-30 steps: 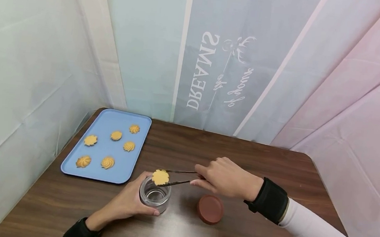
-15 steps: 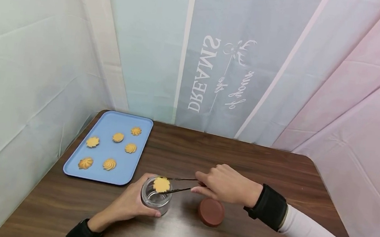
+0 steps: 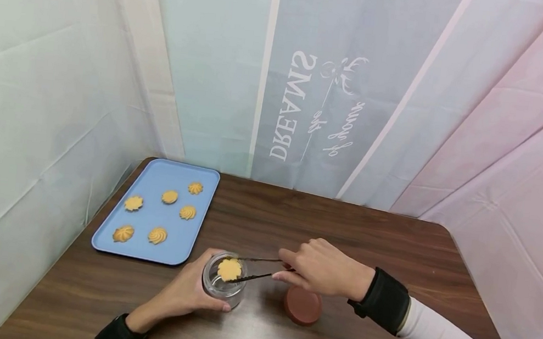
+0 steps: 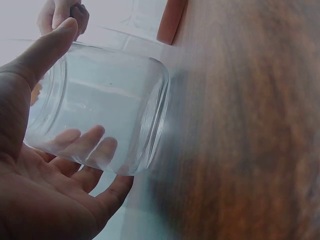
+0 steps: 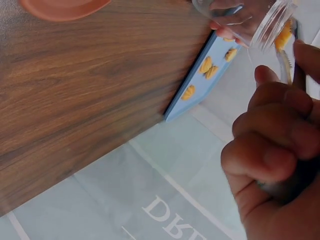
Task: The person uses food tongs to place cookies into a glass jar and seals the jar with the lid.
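Note:
My left hand (image 3: 189, 288) grips a clear glass jar (image 4: 110, 105) with fingers and thumb round its sides; the jar stands on the table with its mouth up. In my right hand (image 3: 318, 265) is a pair of dark metal tongs (image 3: 255, 277). Between the tong tips a yellow scalloped cookie (image 3: 229, 269) is pinched, flat side showing, right at the jar's mouth. From the right wrist view, the curled fingers (image 5: 260, 155) wrap the tongs' handle, and the cookie lies just past the jar's rim.
Left of the jar, a blue tray (image 3: 169, 252) carries several swirled cookies (image 3: 157, 235). A reddish-brown round lid (image 3: 303, 306) lies on the wooden table (image 3: 358, 333), below my right hand. Fabric curtains (image 3: 223, 65) stand behind the table and on both sides.
The tongs and cookie have come down from above the jar's far rim to over its opening. My left hand keeps its grip on the jar.

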